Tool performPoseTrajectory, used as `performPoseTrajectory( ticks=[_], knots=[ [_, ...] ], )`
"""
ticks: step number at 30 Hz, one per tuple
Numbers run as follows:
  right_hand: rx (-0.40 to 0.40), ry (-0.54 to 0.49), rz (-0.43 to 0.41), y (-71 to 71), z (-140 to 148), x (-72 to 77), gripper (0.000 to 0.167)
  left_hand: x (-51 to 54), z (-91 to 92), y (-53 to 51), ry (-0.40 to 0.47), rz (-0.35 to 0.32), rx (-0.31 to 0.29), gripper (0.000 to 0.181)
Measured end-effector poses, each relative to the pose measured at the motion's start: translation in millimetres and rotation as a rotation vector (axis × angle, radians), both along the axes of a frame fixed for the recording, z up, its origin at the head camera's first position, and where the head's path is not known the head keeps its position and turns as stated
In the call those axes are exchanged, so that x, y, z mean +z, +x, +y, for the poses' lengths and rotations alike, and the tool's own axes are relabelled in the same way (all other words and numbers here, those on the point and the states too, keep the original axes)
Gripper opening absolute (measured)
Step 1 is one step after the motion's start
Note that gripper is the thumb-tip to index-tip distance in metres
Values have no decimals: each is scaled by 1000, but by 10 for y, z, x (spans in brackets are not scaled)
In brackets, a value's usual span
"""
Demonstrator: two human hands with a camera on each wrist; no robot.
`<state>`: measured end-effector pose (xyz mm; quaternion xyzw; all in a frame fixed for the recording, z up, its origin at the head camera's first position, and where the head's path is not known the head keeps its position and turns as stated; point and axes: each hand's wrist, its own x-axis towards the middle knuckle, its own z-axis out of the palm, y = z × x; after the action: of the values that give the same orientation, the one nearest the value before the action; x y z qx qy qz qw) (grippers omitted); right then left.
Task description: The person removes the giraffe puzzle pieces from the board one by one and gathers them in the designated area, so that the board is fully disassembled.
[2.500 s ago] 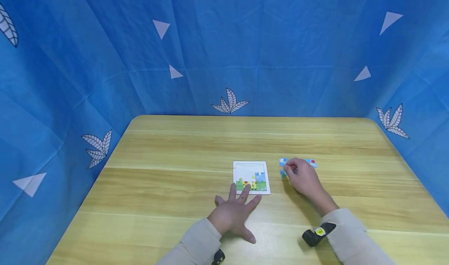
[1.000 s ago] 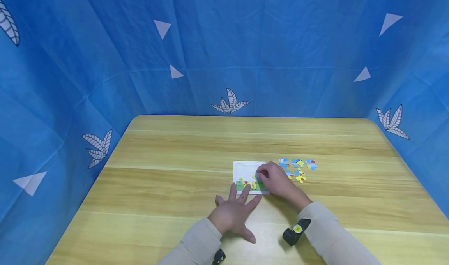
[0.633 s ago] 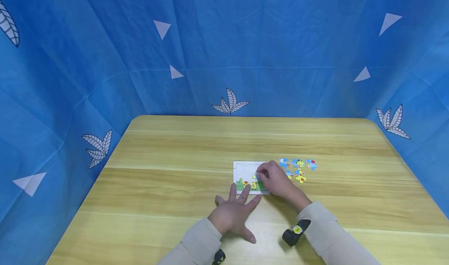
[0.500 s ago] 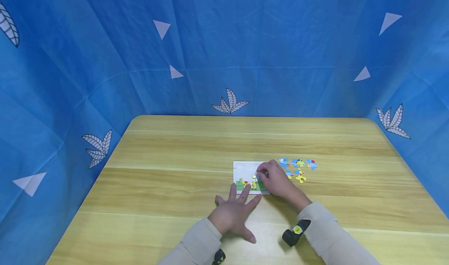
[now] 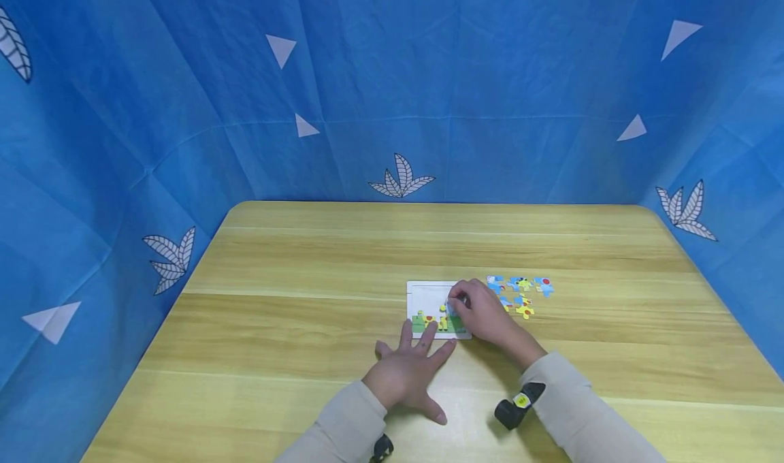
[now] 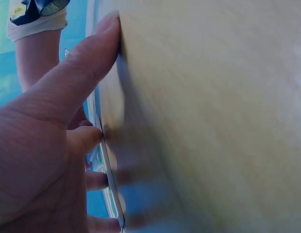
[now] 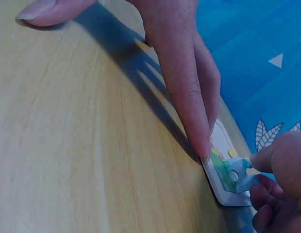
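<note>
Head view: right hand [image 5: 484,314] pinches 1 pale-blue, knobbed jigsaw piece [image 7: 245,183] at right side of square, white-rimmed puzzle tray [image 5: 409,303]; left hand [image 5: 407,376], spread, holding nothing, touches near edge. Risk: misaligned knobs could lift seated green-and-yellow pieces [image 5: 444,323]; slack left-hand pressure could let tray slide.
</note>
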<state>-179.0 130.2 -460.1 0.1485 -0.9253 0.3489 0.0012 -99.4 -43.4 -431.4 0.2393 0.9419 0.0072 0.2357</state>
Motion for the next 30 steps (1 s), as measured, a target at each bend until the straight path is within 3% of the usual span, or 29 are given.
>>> performPoseTrajectory(
  ticks=[20,30],
  knots=[
    [35,-40,-11,17,36,-14,4,32,-3,9,-6,3,-3,112],
    [-17,-86,-41,20,76,8,11,32,-1,13,-16,20,-9,112]
  ],
)
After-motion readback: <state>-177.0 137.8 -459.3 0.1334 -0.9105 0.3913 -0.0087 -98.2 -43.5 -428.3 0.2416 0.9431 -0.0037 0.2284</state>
